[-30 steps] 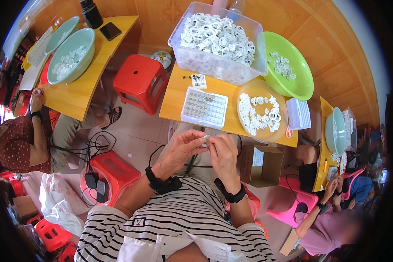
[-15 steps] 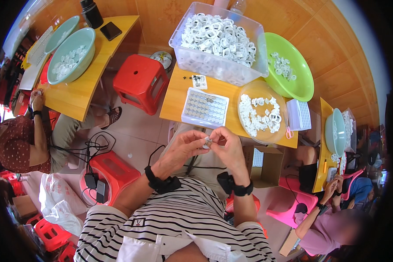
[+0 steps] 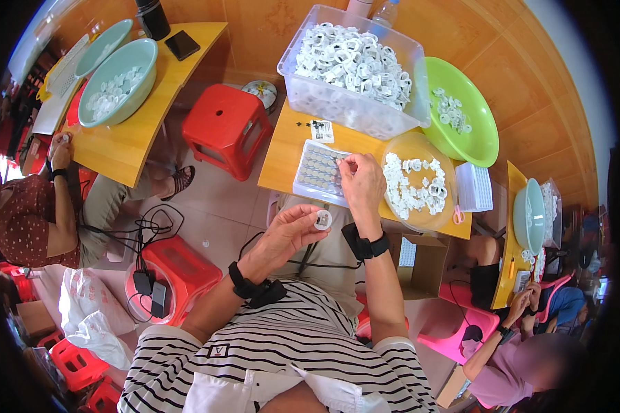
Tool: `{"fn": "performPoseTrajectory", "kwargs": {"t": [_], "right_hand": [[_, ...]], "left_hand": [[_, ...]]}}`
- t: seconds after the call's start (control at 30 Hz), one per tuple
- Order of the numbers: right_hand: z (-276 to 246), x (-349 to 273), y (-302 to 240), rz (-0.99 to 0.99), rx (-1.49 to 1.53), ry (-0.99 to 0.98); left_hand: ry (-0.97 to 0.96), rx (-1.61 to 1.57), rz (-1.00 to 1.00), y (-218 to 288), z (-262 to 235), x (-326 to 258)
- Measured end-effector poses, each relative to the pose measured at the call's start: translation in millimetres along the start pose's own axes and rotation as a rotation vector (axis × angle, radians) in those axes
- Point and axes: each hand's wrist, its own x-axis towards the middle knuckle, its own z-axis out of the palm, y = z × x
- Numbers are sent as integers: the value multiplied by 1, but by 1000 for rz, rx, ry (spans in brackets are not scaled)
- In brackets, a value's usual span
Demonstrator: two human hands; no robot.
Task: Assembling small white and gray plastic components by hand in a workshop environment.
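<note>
My left hand (image 3: 291,232) pinches a small round white plastic piece (image 3: 323,220) with a dark spot in its middle, held above my lap. My right hand (image 3: 362,180) reaches over the right side of a white tray (image 3: 302,190) on the table. Its fingertips are pressed together, and what lies between them is hidden. Rows of round silver-grey discs (image 3: 315,167), like button cells, fill the tray. Just right of that hand, a shallow round basin (image 3: 401,210) holds many small white plastic parts (image 3: 413,195).
Behind the tray stands a clear bin (image 3: 355,110) heaped with white parts, beside a green basin (image 3: 486,131). Pink scissors (image 3: 458,215) and stacked white trays (image 3: 477,187) sit at the table's right. A red stool (image 3: 222,120) stands left. Other people work at both side tables.
My right hand has left the white piece and moved forward to the disc tray. My left hand keeps the piece, now turned with its round face up.
</note>
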Motion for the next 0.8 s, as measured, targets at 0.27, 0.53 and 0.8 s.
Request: {"fn": "performPoseTrajectory", "kwargs": {"t": [0.27, 0.53, 0.8], "right_hand": [[4, 4, 1, 122, 50, -60], [16, 2, 8, -112, 113, 19], [-36, -38, -12, 31, 526, -73]], "left_hand": [[20, -5, 3, 2, 2, -1], [2, -44, -3, 2, 3, -2], [-30, -95, -15, 1, 1, -9]]}}
